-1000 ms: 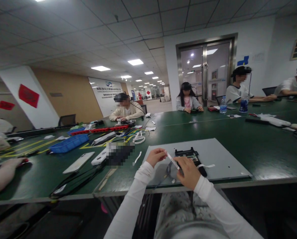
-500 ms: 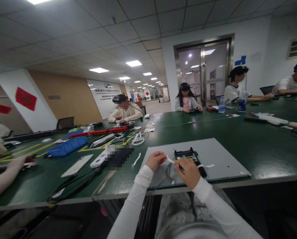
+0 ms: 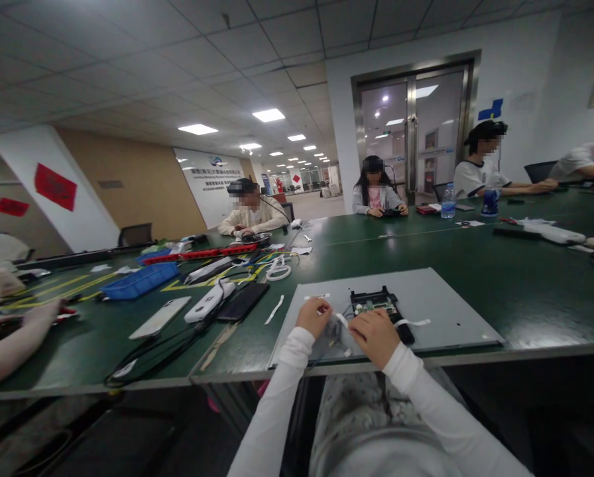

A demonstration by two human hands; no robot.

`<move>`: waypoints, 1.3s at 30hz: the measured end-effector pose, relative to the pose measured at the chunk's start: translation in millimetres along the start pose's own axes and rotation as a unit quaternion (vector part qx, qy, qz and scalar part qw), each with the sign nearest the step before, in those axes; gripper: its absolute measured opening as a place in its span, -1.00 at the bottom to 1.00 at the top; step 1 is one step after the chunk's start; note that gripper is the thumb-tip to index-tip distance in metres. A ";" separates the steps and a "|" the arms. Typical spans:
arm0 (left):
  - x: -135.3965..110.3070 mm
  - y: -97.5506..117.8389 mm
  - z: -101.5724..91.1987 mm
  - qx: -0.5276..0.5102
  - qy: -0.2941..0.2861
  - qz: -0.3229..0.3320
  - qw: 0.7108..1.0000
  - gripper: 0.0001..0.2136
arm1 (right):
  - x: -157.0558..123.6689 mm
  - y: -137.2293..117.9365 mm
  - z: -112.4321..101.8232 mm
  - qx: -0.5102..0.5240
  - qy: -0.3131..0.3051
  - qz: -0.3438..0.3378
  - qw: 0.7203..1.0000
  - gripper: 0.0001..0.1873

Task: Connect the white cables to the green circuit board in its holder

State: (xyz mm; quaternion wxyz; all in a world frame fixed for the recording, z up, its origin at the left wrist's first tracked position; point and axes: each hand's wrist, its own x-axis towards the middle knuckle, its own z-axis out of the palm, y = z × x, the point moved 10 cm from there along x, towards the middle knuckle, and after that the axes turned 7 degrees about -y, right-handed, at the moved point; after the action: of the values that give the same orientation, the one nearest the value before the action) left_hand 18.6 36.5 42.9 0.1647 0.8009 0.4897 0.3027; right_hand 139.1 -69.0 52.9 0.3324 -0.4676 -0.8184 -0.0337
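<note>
My left hand [image 3: 314, 317] is closed in a pinch above the left part of a grey flat panel [image 3: 441, 311]. A short white strip [image 3: 342, 320] spans from its fingertips to my right hand [image 3: 375, 336], which pinches the other end. Blur hides the exact grip. Below the strip, a bundle of thin cables [image 3: 337, 341] lies on the panel. Just beyond my right hand sits a black bracket with a green circuit board [image 3: 376, 301], partly covered by that hand. Another white strip [image 3: 417, 322] extends from the bracket's right side across the panel.
Left of the panel lie a loose white strip [image 3: 274, 309], a black phone [image 3: 243, 302], a white phone [image 3: 160, 318], a white device with a black cable [image 3: 209, 301] and a blue tray [image 3: 142, 281]. A co-worker's arm [image 3: 16, 348] rests at far left. Other people sit around the green table.
My left hand has tilted, and its fingers are more curled. My right hand stays nearly in place. The view has shifted slightly, showing a pale strip at the panel's upper left.
</note>
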 end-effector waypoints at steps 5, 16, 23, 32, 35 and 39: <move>0.2 -1.9 0.2 0.026 -0.002 0.002 1.000 -0.94 | 1.1 -1.1 5.7 -0.019 -0.024 -0.002 1.000 -0.91; -1.2 -1.7 2.8 0.128 -0.005 -0.008 0.992 -0.95 | 0.2 -0.4 12.6 -0.049 -0.084 0.015 0.995 -0.83; -1.1 -2.1 4.9 0.155 -0.010 0.004 0.988 -0.93 | -0.2 -2.2 15.7 -0.055 -0.093 0.014 0.994 -0.79; -1.3 2.0 7.9 0.175 -0.022 0.018 0.984 -0.93 | -0.1 -0.3 21.4 -0.049 -0.121 0.024 0.991 -0.76; -1.2 1.6 9.3 0.178 -0.029 0.015 0.983 -0.95 | 0.2 -0.8 20.1 -0.045 -0.119 0.025 0.992 -0.76; -1.6 -2.9 11.0 0.189 -0.038 -0.007 0.981 -0.94 | -0.7 -1.4 20.3 -0.045 -0.121 0.023 0.991 -0.77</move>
State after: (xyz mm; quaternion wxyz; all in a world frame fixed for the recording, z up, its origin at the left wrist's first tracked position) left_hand 23.3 36.8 32.4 0.0312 0.8253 0.5367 0.1731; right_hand 127.8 -62.9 37.1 0.2105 -0.5011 -0.8394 -0.0060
